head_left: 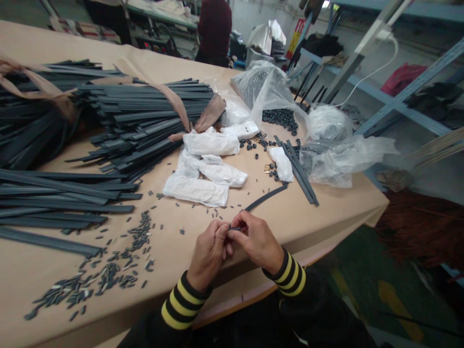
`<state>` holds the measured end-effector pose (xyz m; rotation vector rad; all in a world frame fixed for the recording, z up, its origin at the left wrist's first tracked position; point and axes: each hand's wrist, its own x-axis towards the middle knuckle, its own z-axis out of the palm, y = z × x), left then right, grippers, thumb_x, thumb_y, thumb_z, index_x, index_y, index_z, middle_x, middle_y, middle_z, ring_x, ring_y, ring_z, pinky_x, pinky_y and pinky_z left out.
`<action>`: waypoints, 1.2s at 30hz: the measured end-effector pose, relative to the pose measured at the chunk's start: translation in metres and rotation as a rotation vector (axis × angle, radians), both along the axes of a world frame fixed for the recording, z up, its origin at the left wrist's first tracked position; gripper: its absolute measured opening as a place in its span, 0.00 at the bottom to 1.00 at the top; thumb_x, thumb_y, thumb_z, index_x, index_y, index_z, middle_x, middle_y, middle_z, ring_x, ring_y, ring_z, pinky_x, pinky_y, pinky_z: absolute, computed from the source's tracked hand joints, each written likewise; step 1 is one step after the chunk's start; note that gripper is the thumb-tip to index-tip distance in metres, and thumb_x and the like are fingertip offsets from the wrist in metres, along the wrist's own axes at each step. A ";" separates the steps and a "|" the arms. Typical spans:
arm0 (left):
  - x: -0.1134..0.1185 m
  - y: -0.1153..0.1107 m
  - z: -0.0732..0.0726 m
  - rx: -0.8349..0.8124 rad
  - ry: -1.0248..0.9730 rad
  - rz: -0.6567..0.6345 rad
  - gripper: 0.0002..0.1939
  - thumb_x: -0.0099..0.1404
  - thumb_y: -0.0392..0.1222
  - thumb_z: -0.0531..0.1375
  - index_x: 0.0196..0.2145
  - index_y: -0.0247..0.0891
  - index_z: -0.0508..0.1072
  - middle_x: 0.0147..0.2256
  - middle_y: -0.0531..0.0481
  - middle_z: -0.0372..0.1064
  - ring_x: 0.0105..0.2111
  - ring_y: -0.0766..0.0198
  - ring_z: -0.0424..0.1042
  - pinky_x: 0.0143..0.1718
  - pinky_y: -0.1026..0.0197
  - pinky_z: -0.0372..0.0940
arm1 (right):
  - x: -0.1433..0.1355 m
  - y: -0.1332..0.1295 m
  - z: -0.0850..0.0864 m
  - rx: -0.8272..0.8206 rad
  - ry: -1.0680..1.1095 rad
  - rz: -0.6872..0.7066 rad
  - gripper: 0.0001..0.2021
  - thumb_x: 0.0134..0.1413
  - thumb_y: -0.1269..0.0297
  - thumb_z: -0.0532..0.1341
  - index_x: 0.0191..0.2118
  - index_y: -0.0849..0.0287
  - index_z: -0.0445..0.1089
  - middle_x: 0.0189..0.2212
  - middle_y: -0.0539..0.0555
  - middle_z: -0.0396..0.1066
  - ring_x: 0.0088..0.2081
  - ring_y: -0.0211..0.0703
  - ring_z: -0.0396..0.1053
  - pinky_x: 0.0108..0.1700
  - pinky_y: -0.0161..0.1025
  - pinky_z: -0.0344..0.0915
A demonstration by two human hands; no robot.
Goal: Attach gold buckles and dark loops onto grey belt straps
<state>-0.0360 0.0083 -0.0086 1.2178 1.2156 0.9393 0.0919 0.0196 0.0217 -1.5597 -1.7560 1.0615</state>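
Observation:
My left hand [209, 251] and my right hand [260, 240] meet at the table's front edge, fingertips pinched together. Between them is the end of a dark grey strip [266, 197], whose free length runs up and right across the table from behind my right fingers. Both hands are closed on that end; its tip and any small part there are mostly hidden by the fingers. Just beyond lie white wrapped packets [195, 190]. Small dark cut pieces [108, 275] are scattered to the left of my left hand.
Bundles of dark strips [145, 113] tied with cloth fill the left and back of the table [174, 270]. A clear plastic bag [253, 87] spills small dark rings [279, 120]. Loose strips [299, 174] lie right. Blue shelving [416, 116] stands beyond; a person [214, 29] is behind.

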 end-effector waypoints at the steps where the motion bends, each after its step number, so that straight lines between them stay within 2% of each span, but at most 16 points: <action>1: -0.002 0.001 0.001 -0.018 -0.031 -0.027 0.12 0.63 0.48 0.49 0.33 0.35 0.64 0.14 0.58 0.61 0.13 0.72 0.58 0.15 0.70 0.54 | 0.000 0.000 0.001 0.030 -0.044 -0.001 0.04 0.47 0.67 0.59 0.29 0.59 0.61 0.21 0.47 0.64 0.24 0.35 0.61 0.27 0.32 0.58; 3: -0.006 0.003 0.003 -0.052 -0.094 -0.102 0.13 0.61 0.47 0.52 0.37 0.34 0.64 0.14 0.58 0.61 0.14 0.72 0.58 0.15 0.70 0.54 | 0.001 -0.001 0.003 0.099 -0.112 0.042 0.03 0.49 0.68 0.58 0.29 0.59 0.62 0.23 0.48 0.64 0.25 0.35 0.62 0.28 0.32 0.58; 5: -0.008 0.004 0.005 -0.074 -0.139 -0.158 0.13 0.60 0.46 0.53 0.37 0.33 0.65 0.15 0.58 0.61 0.14 0.72 0.59 0.15 0.71 0.54 | 0.006 -0.001 0.007 0.175 -0.149 0.156 0.02 0.49 0.71 0.57 0.31 0.60 0.63 0.26 0.50 0.66 0.28 0.37 0.63 0.31 0.32 0.59; 8: -0.009 0.006 0.005 -0.083 -0.150 -0.143 0.12 0.60 0.46 0.54 0.33 0.33 0.65 0.16 0.57 0.62 0.13 0.73 0.58 0.15 0.71 0.54 | 0.019 0.002 0.017 0.262 -0.183 0.356 0.09 0.50 0.76 0.55 0.38 0.60 0.65 0.34 0.54 0.68 0.36 0.40 0.65 0.37 0.34 0.61; 10: -0.009 0.006 0.004 -0.086 -0.130 -0.109 0.12 0.60 0.47 0.54 0.29 0.34 0.64 0.16 0.57 0.62 0.13 0.74 0.58 0.14 0.72 0.54 | 0.030 0.008 0.024 0.346 -0.244 0.378 0.12 0.51 0.74 0.54 0.43 0.60 0.64 0.39 0.57 0.67 0.41 0.42 0.64 0.43 0.38 0.61; 13: -0.007 0.005 0.006 -0.108 -0.116 -0.078 0.12 0.59 0.48 0.54 0.28 0.35 0.63 0.17 0.57 0.62 0.13 0.74 0.59 0.13 0.72 0.53 | 0.047 0.018 0.032 0.438 -0.433 0.308 0.15 0.51 0.67 0.58 0.46 0.62 0.63 0.44 0.61 0.65 0.46 0.48 0.60 0.47 0.44 0.57; 15: -0.007 0.004 0.008 -0.126 -0.118 -0.069 0.12 0.58 0.48 0.55 0.28 0.35 0.63 0.18 0.57 0.62 0.13 0.73 0.60 0.13 0.72 0.53 | 0.055 0.024 0.037 0.334 -0.544 0.337 0.14 0.49 0.62 0.59 0.42 0.63 0.66 0.40 0.61 0.68 0.42 0.49 0.63 0.43 0.43 0.58; 17: -0.007 0.004 0.010 -0.127 -0.111 -0.069 0.12 0.58 0.48 0.55 0.28 0.36 0.63 0.17 0.57 0.61 0.13 0.73 0.59 0.12 0.72 0.53 | 0.059 0.026 0.040 0.150 -0.570 0.408 0.10 0.50 0.60 0.58 0.35 0.61 0.69 0.29 0.57 0.70 0.32 0.43 0.66 0.34 0.38 0.59; 19: -0.007 0.003 0.010 -0.113 -0.094 -0.078 0.11 0.58 0.47 0.55 0.29 0.36 0.63 0.17 0.58 0.61 0.13 0.73 0.59 0.13 0.72 0.53 | 0.058 0.025 0.043 0.013 -0.517 0.467 0.09 0.52 0.62 0.57 0.29 0.61 0.69 0.22 0.52 0.69 0.24 0.37 0.64 0.27 0.33 0.56; 22: -0.006 0.003 0.008 -0.088 -0.053 -0.121 0.10 0.58 0.47 0.54 0.29 0.36 0.63 0.16 0.59 0.60 0.13 0.73 0.59 0.14 0.71 0.53 | 0.049 0.022 0.042 -0.115 -0.343 0.512 0.07 0.52 0.66 0.56 0.26 0.62 0.67 0.19 0.49 0.67 0.20 0.32 0.63 0.24 0.29 0.55; 27: -0.008 0.004 0.004 -0.034 0.021 -0.169 0.10 0.58 0.46 0.54 0.27 0.37 0.62 0.16 0.59 0.58 0.14 0.72 0.58 0.16 0.70 0.54 | 0.037 0.018 0.030 -0.332 -0.084 0.463 0.07 0.54 0.67 0.52 0.27 0.62 0.62 0.19 0.49 0.67 0.19 0.32 0.64 0.21 0.28 0.60; 30: -0.011 0.007 0.006 0.003 0.045 -0.218 0.09 0.59 0.46 0.53 0.28 0.37 0.63 0.16 0.59 0.57 0.16 0.71 0.56 0.18 0.69 0.52 | 0.038 0.017 0.028 -0.359 -0.025 0.478 0.06 0.54 0.68 0.50 0.30 0.62 0.62 0.24 0.51 0.70 0.19 0.31 0.64 0.20 0.28 0.59; 36: -0.011 0.014 0.012 0.110 0.143 -0.297 0.09 0.60 0.44 0.51 0.28 0.37 0.65 0.20 0.57 0.57 0.20 0.69 0.56 0.21 0.68 0.52 | 0.043 0.017 0.029 -0.137 -0.144 0.488 0.07 0.52 0.71 0.53 0.27 0.63 0.65 0.22 0.50 0.71 0.21 0.31 0.61 0.24 0.29 0.55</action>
